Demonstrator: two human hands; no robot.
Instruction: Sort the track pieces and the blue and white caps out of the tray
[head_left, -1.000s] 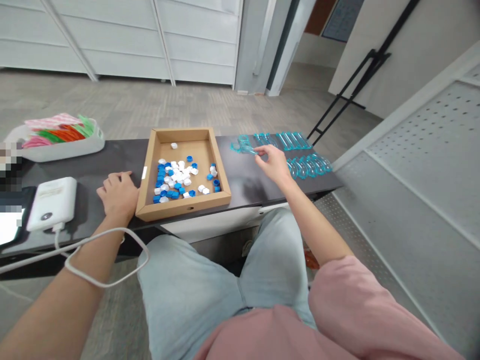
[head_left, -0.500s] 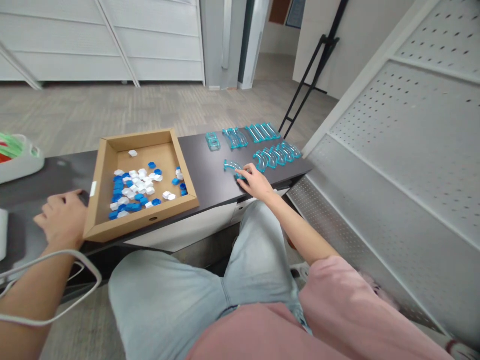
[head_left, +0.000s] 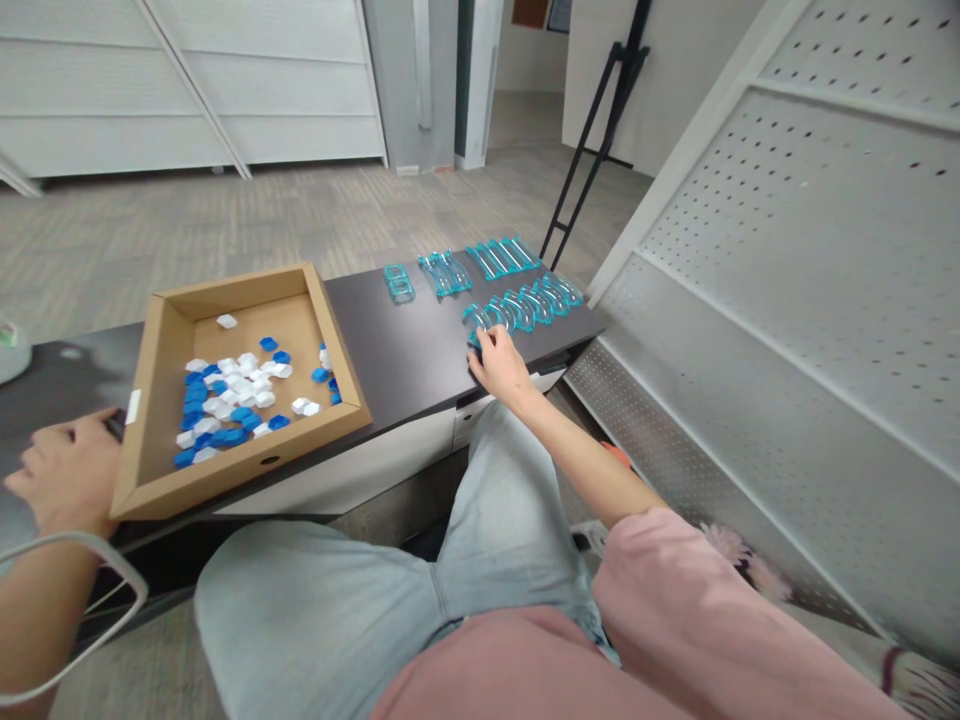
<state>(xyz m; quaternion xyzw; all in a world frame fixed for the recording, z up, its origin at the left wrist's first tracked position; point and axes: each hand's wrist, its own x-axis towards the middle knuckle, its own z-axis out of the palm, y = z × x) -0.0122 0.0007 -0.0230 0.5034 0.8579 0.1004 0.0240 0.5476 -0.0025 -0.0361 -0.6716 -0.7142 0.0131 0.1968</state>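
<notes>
Evidently, the right hand has its grip nearly closed: thumb and finger pinch the near end of a curved, see-through teal plastic piece, which lies at our eleven o'clock from that hand. It sits on the dark grey desk at the left end of a row of similar curved teal pieces, which spreads toward one o'clock.

We judge the closeness of that row to be the main risk (clear edges are easy to misread): a sideways push could hook one flared end on its neighbour and knock the line askew. Releasing unevenly could twist the piece, and dragging it toward six o'clock might tip it off the desk's near edge.

At nine o'clock, the left hand rests with loosely bent fingers beside the brown cardboard tray; we cannot tell whether it holds the small black object by its fingertips. Leaning hard there could shove the tray and scatter its blue and white hexagonal pieces. The looped white cable at that forearm could snag if the arm swung wide.
</notes>
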